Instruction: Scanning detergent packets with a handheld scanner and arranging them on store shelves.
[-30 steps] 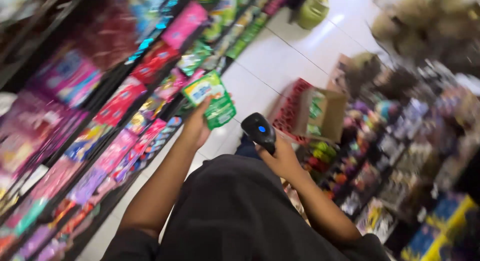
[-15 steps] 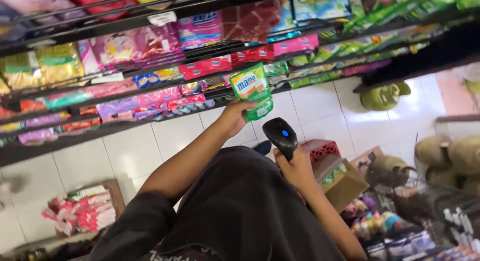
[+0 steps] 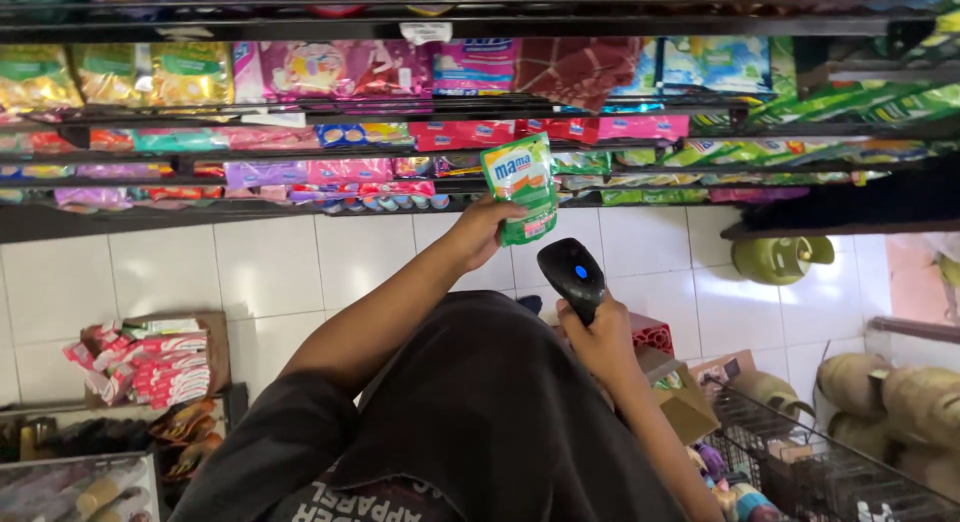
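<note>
Here, your left hand [image 3: 478, 232] is raised toward the store shelves [image 3: 300, 167], its fingers [image 3: 508, 211] closed around the lower edge of a green refill pouch [image 3: 522, 185]. The pouch stands roughly upright, tilted slightly, held in the air just in front of the lower shelf rows and above the white tiled floor [image 3: 260, 272].

Your right hand [image 3: 600, 342] sits lower and to the right, fingers wrapped tight around the grip of a black handheld barcode scanner [image 3: 572, 274]. A small blue light shows on the scanner's head, which sits just below the pouch, near it but not touching.

The shelves hold rows of pink, purple, green and yellow sachets and packets. A cardboard box of red-and-white packets [image 3: 150, 362] lies on the floor at the left. A green gas cylinder [image 3: 780, 257] stands on the tiles at the right, and a wire basket [image 3: 800, 462] sits at the lower right beside tan sacks [image 3: 900, 402].
</note>
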